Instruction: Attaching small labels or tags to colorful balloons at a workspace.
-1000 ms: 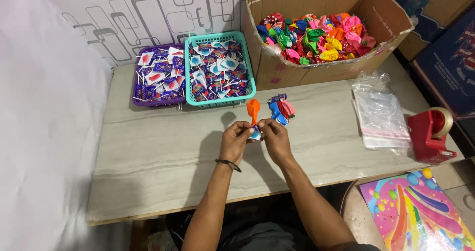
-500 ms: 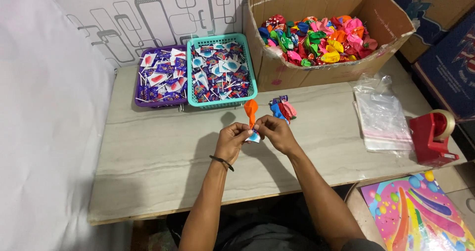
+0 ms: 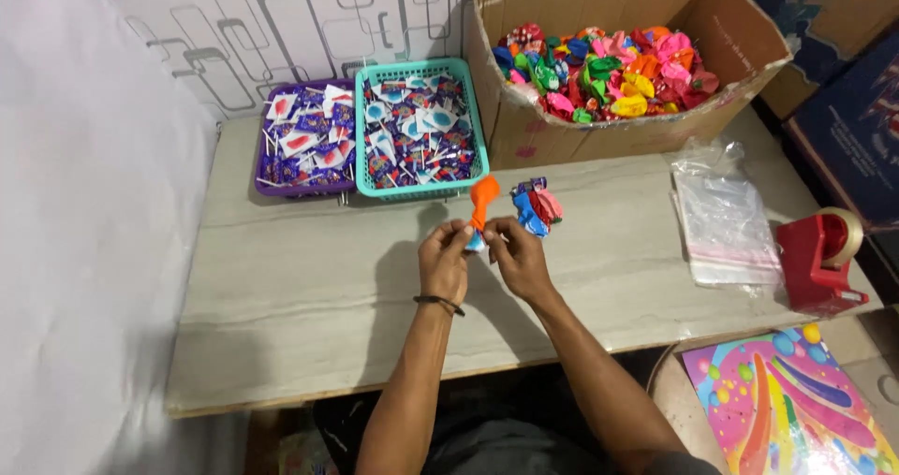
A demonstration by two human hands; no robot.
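Both hands meet over the middle of the pale marble-patterned desk (image 3: 309, 278), working an uninflated orange rubber balloon (image 3: 484, 197) together with a small blue-and-white wrapped piece (image 3: 476, 242) held just beneath it. The left hand (image 3: 444, 260) is curled, its fingertips pinched on the small piece and the balloon's neck; the right hand (image 3: 518, 255) is likewise closed to a pinch from the other side, so the two thumbs almost touch — exactly what the fingers do at the joint is too small to tell. To do this well, I would judge, the grip should stay at the neck, with the balloon's body standing free above the knuckles, as it does here. A small heap of blue, red and pink balloons (image 3: 537, 208) lies on the desk just beyond the right hand. Farther back stand a teal plastic basket (image 3: 473, 147) and a purple plastic basket (image 3: 265, 187) of wrapped sweets, and an open cardboard box (image 3: 562, 129) of mixed balloons.
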